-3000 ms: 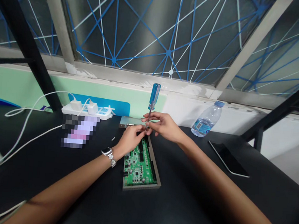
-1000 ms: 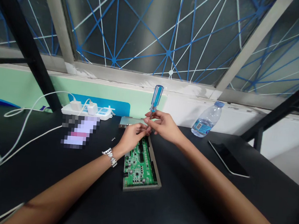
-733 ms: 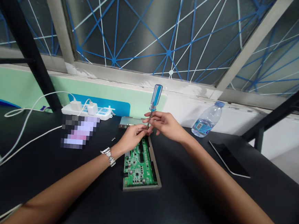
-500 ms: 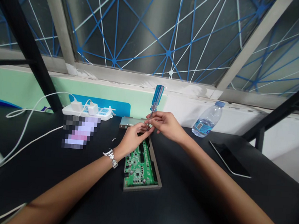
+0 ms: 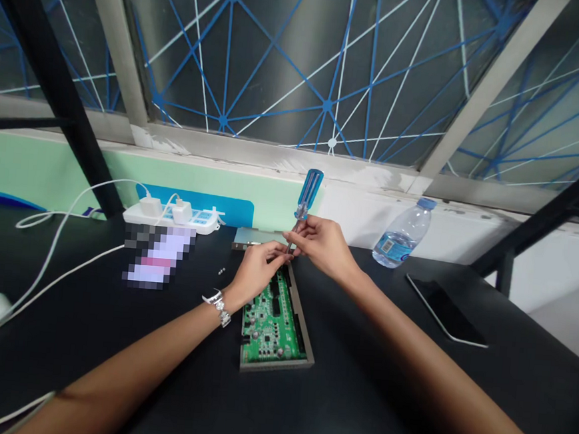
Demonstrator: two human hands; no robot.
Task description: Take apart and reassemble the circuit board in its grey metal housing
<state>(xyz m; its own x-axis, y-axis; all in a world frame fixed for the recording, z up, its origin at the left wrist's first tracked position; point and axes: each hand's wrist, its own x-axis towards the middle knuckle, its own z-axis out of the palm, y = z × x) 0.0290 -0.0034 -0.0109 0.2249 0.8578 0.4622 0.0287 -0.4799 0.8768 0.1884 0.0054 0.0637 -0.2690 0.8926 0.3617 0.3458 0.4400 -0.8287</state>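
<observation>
A screwdriver (image 5: 310, 190) with a clear blue handle stands nearly upright, leaning a little to the right. My right hand (image 5: 325, 244) is closed on its shaft just under the handle. The fingers of my left hand (image 5: 260, 268) are pinched together at the lower end of the shaft; whatever they hold there is too small to make out. Below both hands lies a green circuit board (image 5: 273, 326) in a shallow grey metal frame (image 5: 300, 306). My left hand covers part of its far end, and the screwdriver's tip is hidden by fingers.
A flat metal box (image 5: 242, 238) lies behind my hands. Two small metal pieces (image 5: 222, 271) are left of the board. A power strip (image 5: 202, 219) with white cables stands at the back left, a water bottle (image 5: 401, 236) at the back right, and a dark phone (image 5: 442, 309) at right.
The screwdriver's handle has tipped slightly to the right. My right fingers have shifted around the shaft, and the left hand stays at its lower end.
</observation>
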